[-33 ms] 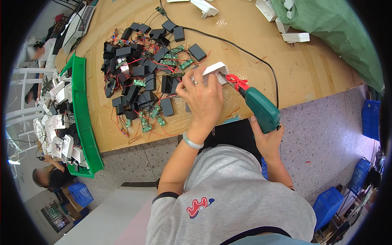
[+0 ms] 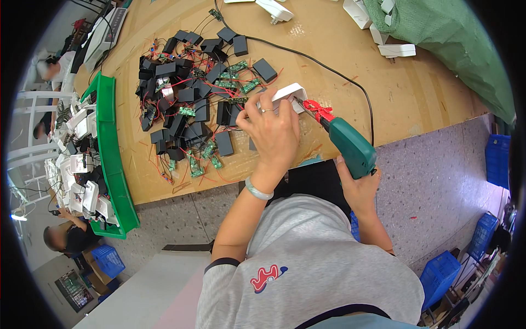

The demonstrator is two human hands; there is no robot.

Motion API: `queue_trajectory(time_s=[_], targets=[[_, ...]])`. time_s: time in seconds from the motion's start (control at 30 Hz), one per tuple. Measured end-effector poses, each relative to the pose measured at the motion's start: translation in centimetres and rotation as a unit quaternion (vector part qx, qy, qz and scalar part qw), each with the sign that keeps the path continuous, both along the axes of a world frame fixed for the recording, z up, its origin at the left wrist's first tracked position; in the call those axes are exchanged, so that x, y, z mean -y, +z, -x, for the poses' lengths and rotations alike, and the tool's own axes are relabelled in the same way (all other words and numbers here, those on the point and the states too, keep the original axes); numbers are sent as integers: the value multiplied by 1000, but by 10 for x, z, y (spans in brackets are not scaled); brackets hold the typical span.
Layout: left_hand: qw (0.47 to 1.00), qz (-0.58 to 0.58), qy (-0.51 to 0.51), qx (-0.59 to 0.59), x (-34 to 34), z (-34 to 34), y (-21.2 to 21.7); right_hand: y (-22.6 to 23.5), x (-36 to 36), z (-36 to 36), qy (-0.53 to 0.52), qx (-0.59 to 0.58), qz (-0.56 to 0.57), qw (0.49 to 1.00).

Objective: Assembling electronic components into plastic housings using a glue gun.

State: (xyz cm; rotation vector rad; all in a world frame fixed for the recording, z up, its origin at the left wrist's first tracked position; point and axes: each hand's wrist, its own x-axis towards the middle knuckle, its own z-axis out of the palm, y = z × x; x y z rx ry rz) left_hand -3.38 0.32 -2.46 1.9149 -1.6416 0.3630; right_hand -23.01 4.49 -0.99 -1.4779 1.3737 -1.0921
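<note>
My left hand (image 2: 271, 129) is closed around a white plastic housing (image 2: 289, 93) at the table's near edge, fingertips down inside its opening. What the fingertips press on inside cannot be made out. My right hand (image 2: 359, 189) grips the rear of a green-bodied hand tool (image 2: 352, 145) with red wrapping (image 2: 318, 109) round its front end. Its thin tip points into the white housing, where its far end is hidden. To the left of my left hand lies a heap of black boxes (image 2: 203, 109) with green circuit boards (image 2: 249, 86) and red and black wires.
A green crate (image 2: 121, 186) full of white housings stands at the left. A black cable (image 2: 329, 66) curves across the table. Green cloth (image 2: 433, 33) covers the far right, beside white plug housings (image 2: 397, 50). Blue crates (image 2: 438, 277) sit on the floor at right. Other people work at left.
</note>
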Motion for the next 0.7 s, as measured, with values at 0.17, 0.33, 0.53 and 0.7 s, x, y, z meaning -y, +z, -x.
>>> queue_trajectory(time_s=[0.17, 0.33, 0.53, 0.7], targets=[[1000, -6, 0, -4, 0, 0, 1, -3, -1, 4, 30, -13, 6, 999], [1000, -3, 0, -4, 0, 1, 1, 0, -2, 1, 12, 6, 3, 1000], [1000, -10, 2, -4, 0, 1, 3, -6, -4, 5, -10, 6, 8, 1000], [1000, -9, 2, -3, 0, 1, 3, -4, -5, 4, -15, 6, -2, 1000]])
